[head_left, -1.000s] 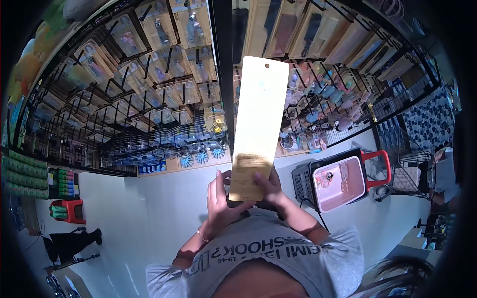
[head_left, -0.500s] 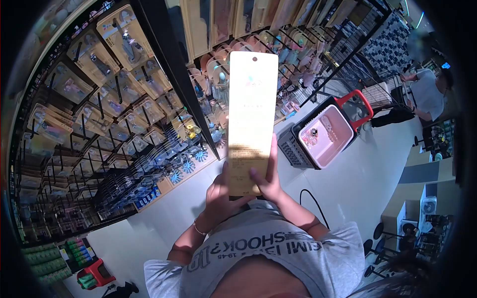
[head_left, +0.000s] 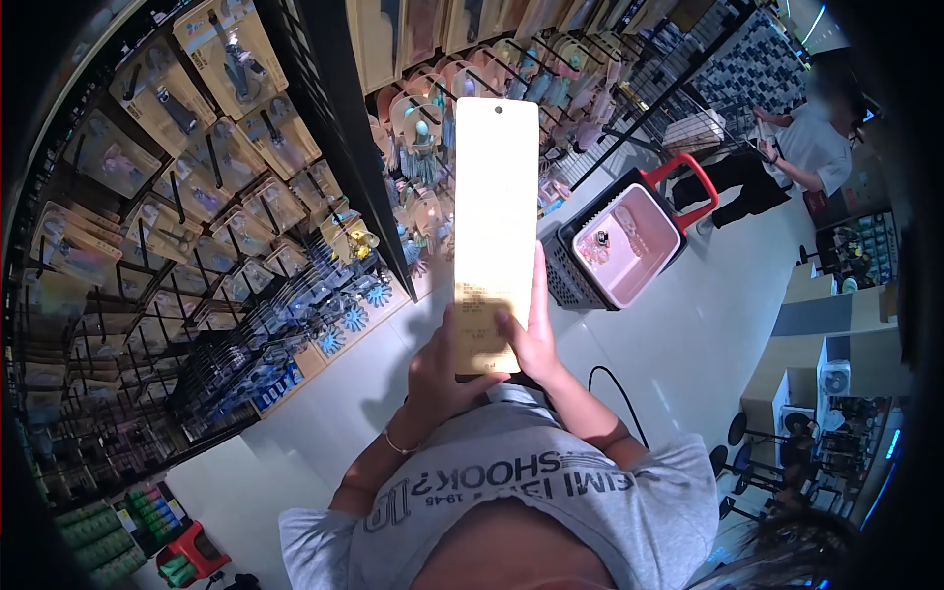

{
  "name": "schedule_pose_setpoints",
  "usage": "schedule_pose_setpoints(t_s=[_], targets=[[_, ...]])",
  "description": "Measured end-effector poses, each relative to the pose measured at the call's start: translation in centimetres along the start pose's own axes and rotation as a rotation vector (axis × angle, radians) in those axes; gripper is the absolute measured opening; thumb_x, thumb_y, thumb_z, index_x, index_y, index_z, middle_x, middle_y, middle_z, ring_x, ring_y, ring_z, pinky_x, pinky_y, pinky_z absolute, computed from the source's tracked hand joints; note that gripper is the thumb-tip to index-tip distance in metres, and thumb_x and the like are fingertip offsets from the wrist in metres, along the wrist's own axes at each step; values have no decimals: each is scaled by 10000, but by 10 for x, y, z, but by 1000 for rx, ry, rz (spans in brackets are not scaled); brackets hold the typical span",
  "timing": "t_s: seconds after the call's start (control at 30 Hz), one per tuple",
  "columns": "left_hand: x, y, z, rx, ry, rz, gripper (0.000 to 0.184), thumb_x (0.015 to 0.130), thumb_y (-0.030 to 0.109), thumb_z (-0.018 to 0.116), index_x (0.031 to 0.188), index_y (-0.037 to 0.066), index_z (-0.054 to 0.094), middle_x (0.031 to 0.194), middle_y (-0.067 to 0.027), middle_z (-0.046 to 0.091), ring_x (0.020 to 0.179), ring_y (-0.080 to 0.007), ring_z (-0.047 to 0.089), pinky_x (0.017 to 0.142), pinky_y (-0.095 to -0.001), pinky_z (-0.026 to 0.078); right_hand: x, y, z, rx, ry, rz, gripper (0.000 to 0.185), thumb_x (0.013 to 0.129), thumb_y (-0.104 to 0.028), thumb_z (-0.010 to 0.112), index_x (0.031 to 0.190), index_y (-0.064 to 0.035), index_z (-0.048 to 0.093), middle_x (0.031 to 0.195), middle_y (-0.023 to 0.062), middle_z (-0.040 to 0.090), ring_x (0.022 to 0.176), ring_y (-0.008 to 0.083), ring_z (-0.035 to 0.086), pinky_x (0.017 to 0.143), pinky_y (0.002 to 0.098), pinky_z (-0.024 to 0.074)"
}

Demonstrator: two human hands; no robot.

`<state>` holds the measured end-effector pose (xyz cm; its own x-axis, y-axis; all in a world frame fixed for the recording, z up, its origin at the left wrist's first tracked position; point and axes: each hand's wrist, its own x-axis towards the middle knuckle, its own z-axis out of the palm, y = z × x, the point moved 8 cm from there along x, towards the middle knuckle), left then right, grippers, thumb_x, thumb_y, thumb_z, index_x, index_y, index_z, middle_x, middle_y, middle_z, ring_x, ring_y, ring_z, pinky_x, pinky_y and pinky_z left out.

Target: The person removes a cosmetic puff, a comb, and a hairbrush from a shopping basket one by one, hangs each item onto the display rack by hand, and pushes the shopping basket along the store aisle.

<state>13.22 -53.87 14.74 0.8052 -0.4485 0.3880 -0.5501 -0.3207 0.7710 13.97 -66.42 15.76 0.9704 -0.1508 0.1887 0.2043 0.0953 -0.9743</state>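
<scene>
In the head view, we hold one long beige packaging card (head_left: 497, 236) in the middle, its length running from the centre up toward 12 o'clock. Its punched hang hole sits near the top edge. The upper part is washed out by glare; the lower part lies in shade and carries small print that we cannot read. Our right hand (head_left: 531, 344) is closed on the card's lower right side, thumb laid flat over the printed face and a finger stretched along the edge. Our left hand (head_left: 438, 369) supports the lower left edge, with its thumb along the bottom end; how far its fingers reach behind we cannot tell. A thin bracelet (head_left: 398, 442) circles the left wrist.

Toward 2 o'clock, on the pale floor (head_left: 678, 344), stands a dark shopping basket (head_left: 570, 270) with a red handle (head_left: 704, 187); a pink tub (head_left: 644, 267) sits inside it, with small items in the tub's near-left part. Farther out at 2 o'clock, another person (head_left: 821, 147) in a white top stands beside a metal cart. At 10 o'clock, carded packs (head_left: 236, 64) hang in rows on black hooks, and blue spiky pieces (head_left: 355, 318) line the shelf's lower edge at 9 o'clock. Between 7 and 8 o'clock, a red stool (head_left: 205, 553) bears green packs.
</scene>
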Motion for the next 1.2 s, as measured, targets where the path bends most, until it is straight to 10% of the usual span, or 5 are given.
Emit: schedule_pose_setpoints(t_s=[1.2], targets=[[43, -18, 40, -2, -161, -45, 1050, 647, 431, 725, 1340, -75, 119, 986, -220, 562, 769, -319, 603, 633, -358, 484, 29, 30, -43, 18, -74, 167, 1038, 604, -82, 526, 1386, -142, -153, 1453, 112, 27, 1327, 221, 121, 1057, 341, 154]])
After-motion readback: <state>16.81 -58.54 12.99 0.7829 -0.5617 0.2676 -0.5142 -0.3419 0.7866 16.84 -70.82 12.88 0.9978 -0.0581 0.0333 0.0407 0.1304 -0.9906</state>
